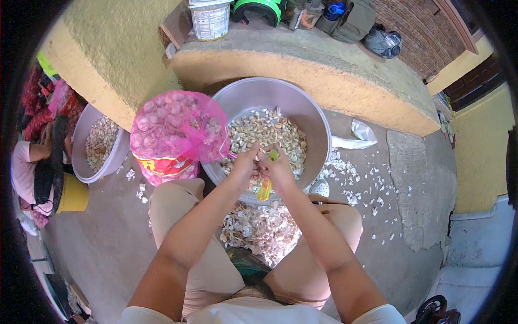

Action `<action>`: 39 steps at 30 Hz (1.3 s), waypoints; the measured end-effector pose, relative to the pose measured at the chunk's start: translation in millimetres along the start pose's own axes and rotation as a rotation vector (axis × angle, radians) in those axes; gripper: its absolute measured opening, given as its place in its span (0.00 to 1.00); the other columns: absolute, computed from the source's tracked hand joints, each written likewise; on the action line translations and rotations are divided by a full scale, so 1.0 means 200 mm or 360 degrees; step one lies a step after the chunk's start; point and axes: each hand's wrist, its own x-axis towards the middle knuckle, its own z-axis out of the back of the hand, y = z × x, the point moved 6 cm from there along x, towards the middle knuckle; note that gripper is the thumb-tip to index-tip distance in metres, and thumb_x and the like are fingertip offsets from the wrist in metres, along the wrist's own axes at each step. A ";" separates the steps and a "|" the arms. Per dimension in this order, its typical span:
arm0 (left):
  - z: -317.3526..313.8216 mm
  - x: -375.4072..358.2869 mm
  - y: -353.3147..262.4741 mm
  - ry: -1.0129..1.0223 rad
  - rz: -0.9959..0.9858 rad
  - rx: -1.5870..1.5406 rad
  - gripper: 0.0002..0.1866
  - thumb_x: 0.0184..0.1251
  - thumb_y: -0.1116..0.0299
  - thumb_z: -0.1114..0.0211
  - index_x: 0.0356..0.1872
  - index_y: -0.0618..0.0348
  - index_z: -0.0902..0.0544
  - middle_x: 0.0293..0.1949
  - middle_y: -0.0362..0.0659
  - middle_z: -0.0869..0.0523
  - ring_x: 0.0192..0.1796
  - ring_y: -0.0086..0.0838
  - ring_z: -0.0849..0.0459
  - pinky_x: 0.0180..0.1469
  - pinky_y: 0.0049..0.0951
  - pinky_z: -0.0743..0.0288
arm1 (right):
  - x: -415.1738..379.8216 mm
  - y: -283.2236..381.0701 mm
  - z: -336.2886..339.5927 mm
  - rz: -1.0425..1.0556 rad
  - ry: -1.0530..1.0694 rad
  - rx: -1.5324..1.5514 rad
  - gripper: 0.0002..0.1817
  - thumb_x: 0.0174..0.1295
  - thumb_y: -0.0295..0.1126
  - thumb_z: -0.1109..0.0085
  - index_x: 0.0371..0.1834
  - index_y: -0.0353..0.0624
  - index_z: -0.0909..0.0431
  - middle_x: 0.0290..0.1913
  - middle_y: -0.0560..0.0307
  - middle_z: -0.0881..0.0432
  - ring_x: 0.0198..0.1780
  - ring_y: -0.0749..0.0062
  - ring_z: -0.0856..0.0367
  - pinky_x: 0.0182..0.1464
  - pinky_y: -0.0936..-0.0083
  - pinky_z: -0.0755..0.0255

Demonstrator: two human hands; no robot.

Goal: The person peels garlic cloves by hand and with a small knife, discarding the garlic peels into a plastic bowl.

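A bowl of garlic cloves (pixel 272 116) sits before the knees, a mesh sack (pixel 175 137) at its left.

Person wears a white short-sleeved top (pixel 259 316), tan trousers (pixel 208 270) covering both legs to the knees, arms bare below the sleeves, no rings or watch visible.

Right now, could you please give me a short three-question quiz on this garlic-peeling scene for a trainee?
1. True or false: the big metal bowl in front of the person holds peeled garlic cloves.
2. What stands just left of that bowl? A) a pink net bag of garlic B) a kettle C) a broom
3. What colour is the knife handle below the right hand, which meets the left hand over the bowl?

Key: 1 true; 2 A; 3 yellow.
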 end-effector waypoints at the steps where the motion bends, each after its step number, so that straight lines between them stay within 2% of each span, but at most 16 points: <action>1: 0.00 0.00 0.01 0.0028 0.0025 0.0000 0.25 0.59 0.42 0.52 0.24 0.56 0.28 0.16 0.40 0.28 0.17 0.27 0.27 0.21 0.24 0.35 | 0.00 0.00 0.00 0.0037 -0.0031 -0.0053 0.10 0.56 0.27 0.46 0.37 0.44 0.37 0.17 0.63 0.35 0.15 0.84 0.41 0.15 0.86 0.49; 4: -0.01 0.01 0.04 -0.0075 0.0079 -0.0095 0.24 0.59 0.42 0.52 0.25 0.55 0.28 0.20 0.41 0.27 0.20 0.28 0.27 0.22 0.25 0.34 | 0.00 -0.01 0.02 0.0181 -0.0099 -0.0245 0.10 0.56 0.27 0.46 0.36 0.43 0.36 0.18 0.63 0.35 0.16 0.84 0.39 0.15 0.85 0.43; 6: -0.02 0.01 0.04 0.0000 0.0083 -0.0146 0.23 0.58 0.42 0.51 0.26 0.55 0.28 0.21 0.41 0.28 0.21 0.27 0.28 0.22 0.26 0.33 | 0.01 0.01 0.01 0.0320 -0.0109 -0.0416 0.09 0.56 0.27 0.46 0.35 0.43 0.37 0.19 0.63 0.34 0.17 0.83 0.37 0.16 0.84 0.39; 9: -0.03 0.01 0.03 0.0107 0.0134 -0.0241 0.23 0.58 0.43 0.50 0.26 0.54 0.28 0.22 0.40 0.28 0.21 0.25 0.29 0.23 0.26 0.31 | -0.03 0.05 0.00 0.0202 -0.0070 -0.0248 0.08 0.56 0.28 0.47 0.34 0.42 0.36 0.20 0.63 0.33 0.19 0.82 0.34 0.19 0.82 0.34; 12: -0.02 0.02 0.04 0.0204 0.0172 -0.0294 0.22 0.58 0.43 0.50 0.26 0.54 0.28 0.23 0.41 0.28 0.21 0.24 0.29 0.23 0.25 0.31 | 0.02 0.00 0.04 0.0311 -0.0069 -0.0434 0.07 0.56 0.28 0.47 0.33 0.42 0.36 0.21 0.62 0.32 0.21 0.83 0.33 0.20 0.83 0.35; 15: -0.02 0.02 0.05 0.0194 0.0196 -0.0308 0.22 0.58 0.43 0.49 0.26 0.54 0.29 0.22 0.41 0.28 0.20 0.23 0.29 0.23 0.25 0.31 | 0.00 0.04 0.04 0.0638 -0.0163 -0.0840 0.09 0.56 0.28 0.47 0.36 0.41 0.36 0.21 0.61 0.31 0.22 0.83 0.32 0.21 0.84 0.36; 18: -0.01 0.03 0.06 0.0184 0.0225 -0.0301 0.23 0.58 0.43 0.50 0.27 0.54 0.28 0.22 0.40 0.28 0.20 0.23 0.29 0.23 0.25 0.31 | 0.01 0.03 0.04 0.0620 -0.0151 -0.0821 0.11 0.56 0.30 0.46 0.37 0.40 0.36 0.21 0.61 0.31 0.22 0.84 0.33 0.21 0.86 0.38; 19: -0.01 0.03 0.06 0.0188 0.0236 -0.0297 0.23 0.58 0.42 0.51 0.28 0.54 0.28 0.21 0.39 0.28 0.20 0.23 0.29 0.22 0.25 0.32 | 0.01 0.02 0.03 0.0476 -0.0108 -0.0662 0.11 0.56 0.30 0.45 0.38 0.40 0.36 0.21 0.61 0.31 0.21 0.84 0.33 0.20 0.86 0.38; 21: -0.01 0.01 0.02 0.0135 0.0122 -0.0101 0.23 0.59 0.42 0.53 0.29 0.54 0.28 0.21 0.38 0.28 0.20 0.22 0.30 0.21 0.25 0.32 | 0.02 0.02 0.02 0.0193 -0.0023 -0.0341 0.12 0.55 0.31 0.44 0.38 0.40 0.35 0.21 0.61 0.30 0.21 0.84 0.34 0.19 0.86 0.40; 24: -0.01 0.00 -0.02 0.0088 -0.0023 0.0182 0.24 0.60 0.42 0.55 0.30 0.55 0.27 0.20 0.37 0.29 0.20 0.22 0.30 0.20 0.26 0.32 | 0.02 0.02 0.03 0.0126 -0.0057 -0.0445 0.14 0.55 0.31 0.44 0.40 0.40 0.36 0.20 0.61 0.31 0.18 0.84 0.36 0.16 0.86 0.42; 28: -0.01 -0.02 -0.06 0.0041 -0.0147 0.0256 0.24 0.62 0.45 0.56 0.31 0.58 0.27 0.20 0.37 0.29 0.19 0.21 0.31 0.20 0.27 0.31 | 0.02 0.03 0.07 0.0102 -0.0011 -0.0333 0.15 0.56 0.31 0.45 0.42 0.39 0.37 0.19 0.61 0.32 0.13 0.83 0.38 0.13 0.84 0.44; 30: -0.03 -0.01 -0.07 0.0017 -0.0335 0.0303 0.22 0.64 0.49 0.56 0.31 0.60 0.26 0.21 0.38 0.28 0.20 0.21 0.30 0.22 0.26 0.30 | 0.01 0.04 0.08 0.0138 -0.0072 -0.0177 0.14 0.56 0.31 0.46 0.41 0.37 0.37 0.18 0.60 0.31 0.12 0.83 0.38 0.12 0.83 0.44; 34: -0.03 -0.01 -0.08 -0.0147 -0.0677 0.0475 0.19 0.65 0.56 0.54 0.32 0.63 0.25 0.23 0.39 0.26 0.23 0.18 0.29 0.27 0.23 0.29 | -0.02 0.04 0.06 0.0208 -0.0162 -0.0255 0.15 0.56 0.32 0.46 0.42 0.38 0.37 0.17 0.60 0.31 0.11 0.83 0.39 0.11 0.84 0.45; 37: -0.05 -0.03 -0.09 -0.0058 -0.0627 0.0282 0.17 0.65 0.58 0.52 0.33 0.63 0.24 0.23 0.38 0.25 0.25 0.18 0.28 0.29 0.21 0.31 | -0.03 0.05 0.06 0.0191 -0.0134 -0.0229 0.14 0.57 0.32 0.46 0.42 0.38 0.37 0.18 0.60 0.30 0.11 0.84 0.39 0.11 0.85 0.45; 39: -0.05 -0.02 -0.10 -0.0002 -0.0693 0.0474 0.18 0.65 0.56 0.53 0.34 0.62 0.24 0.23 0.37 0.25 0.24 0.17 0.29 0.24 0.20 0.33 | -0.03 0.07 0.05 0.0175 -0.0087 -0.0223 0.14 0.57 0.33 0.47 0.42 0.39 0.36 0.19 0.59 0.29 0.13 0.85 0.39 0.13 0.86 0.45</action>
